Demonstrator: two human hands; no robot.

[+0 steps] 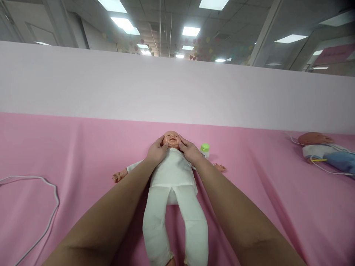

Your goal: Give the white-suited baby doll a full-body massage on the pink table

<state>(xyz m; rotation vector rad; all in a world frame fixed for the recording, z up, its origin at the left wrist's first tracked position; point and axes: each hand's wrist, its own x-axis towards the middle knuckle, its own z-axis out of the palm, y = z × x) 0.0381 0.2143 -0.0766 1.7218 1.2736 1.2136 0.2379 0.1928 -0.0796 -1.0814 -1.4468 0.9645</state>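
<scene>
A baby doll (173, 177) in white clothes lies on its back on the pink cloth (83, 155), head pointing away from me, arms spread. My left hand (156, 150) rests on the left side of the doll's head (171, 139), thumb against its cheek. My right hand (189, 149) lies on the other side, thumb on the opposite cheek. Both hands cup the face between them.
A small bottle with a green cap (205, 149) stands just right of the doll's shoulder. A second doll (324, 149) in blue and white lies at the far right with a white cord over it. A white cable (47, 210) loops at the left. A pale partition (166, 88) stands behind.
</scene>
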